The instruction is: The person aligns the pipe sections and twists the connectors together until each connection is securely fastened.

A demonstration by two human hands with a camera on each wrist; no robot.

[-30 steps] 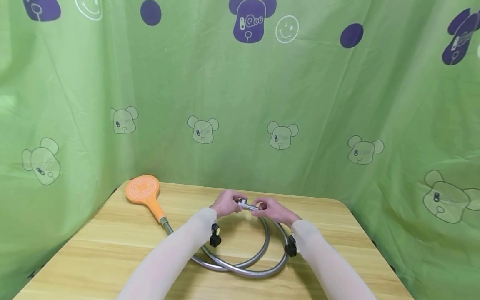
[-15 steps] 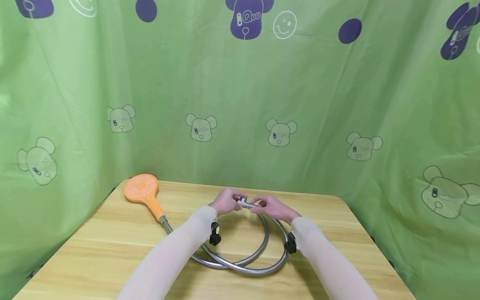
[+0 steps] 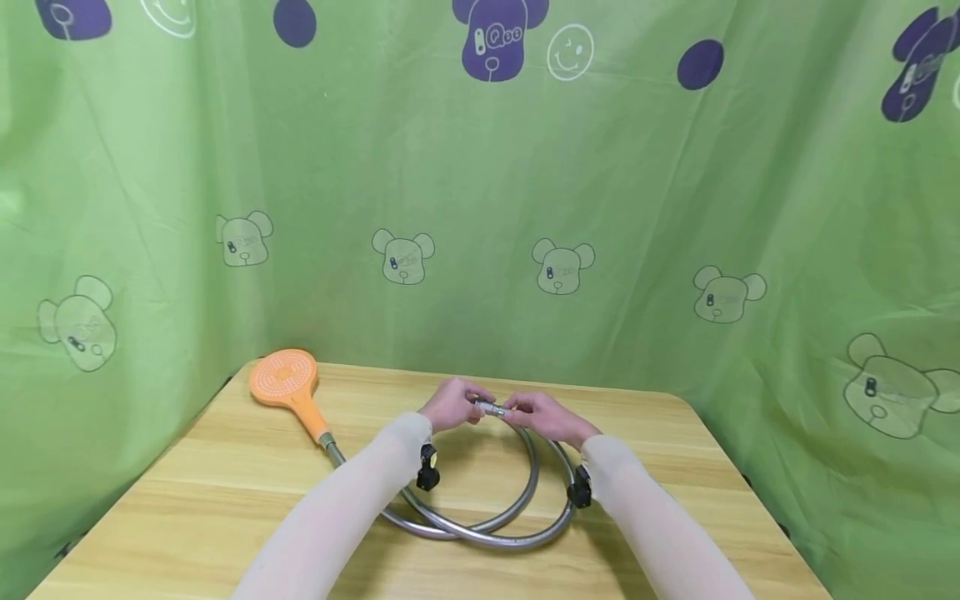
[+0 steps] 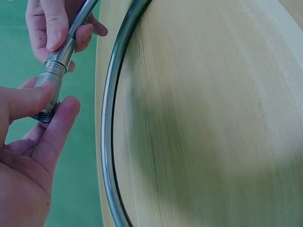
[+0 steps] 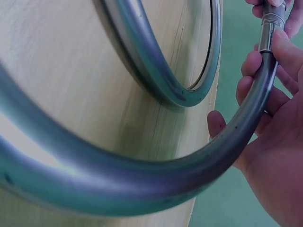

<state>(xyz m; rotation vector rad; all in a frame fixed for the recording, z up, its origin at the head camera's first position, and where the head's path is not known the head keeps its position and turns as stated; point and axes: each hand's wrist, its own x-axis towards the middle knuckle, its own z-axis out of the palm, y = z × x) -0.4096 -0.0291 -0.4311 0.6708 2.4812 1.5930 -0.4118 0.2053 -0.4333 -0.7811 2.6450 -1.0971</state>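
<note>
An orange shower head point(image 3: 285, 377) lies face up at the table's back left, joined to a grey metal shower hose point(image 3: 517, 542) coiled in loops. Near the back edge, my left hand point(image 3: 452, 404) pinches a short metal connector point(image 4: 49, 81) between thumb and fingers; its threaded free end shows below the thumb in the left wrist view. My right hand point(image 3: 546, 417) grips the shiny nut point(image 5: 266, 38) at the hose's end, with the hose running down across the palm. Connector and nut meet end to end, and some thread shows at the joint.
The wooden table point(image 3: 187, 508) stands before a green curtain point(image 3: 480, 183) printed with bears and purple dots. Hose loops lie between and below my forearms. A dark camera mount point(image 3: 428, 467) sits on each wrist.
The connector has turned: its side bump, seen earlier between the hands, no longer shows. The right fingers have closed in on the joint. Shower head and hose loops stay put.
</note>
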